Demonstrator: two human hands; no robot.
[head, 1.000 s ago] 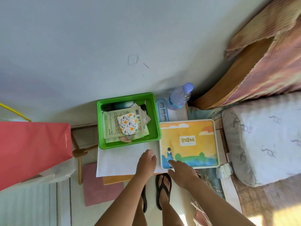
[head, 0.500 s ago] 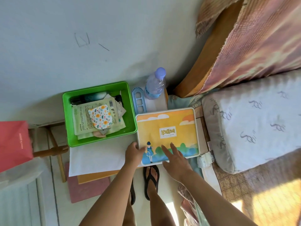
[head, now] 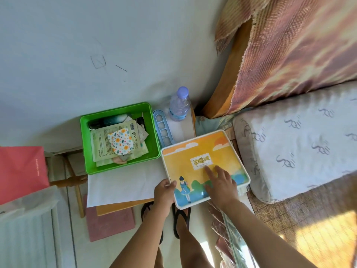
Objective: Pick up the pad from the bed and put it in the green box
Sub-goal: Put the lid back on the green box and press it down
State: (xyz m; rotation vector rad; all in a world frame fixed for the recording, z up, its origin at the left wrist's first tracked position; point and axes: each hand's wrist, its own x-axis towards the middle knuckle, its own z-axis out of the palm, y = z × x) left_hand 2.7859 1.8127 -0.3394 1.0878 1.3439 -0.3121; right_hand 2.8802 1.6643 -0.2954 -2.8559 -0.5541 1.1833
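Left hand (head: 164, 193) grips orange illustrated pad (head: 204, 167); right hand (head: 221, 185) flat on top.

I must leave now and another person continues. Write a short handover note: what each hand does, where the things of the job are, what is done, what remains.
Left hand: grips the near-left edge of the illustrated yellow box.
Right hand: lies flat, fingers spread, on that box's lid.
Green box: on the bedside table beside the yellow box, holding packets with a floral pad on top.
Bed: on the right; no other pad visible on it.
Done: the floral pad appears already in the green box.
Left: confirm it is the right pad; release the yellow box.
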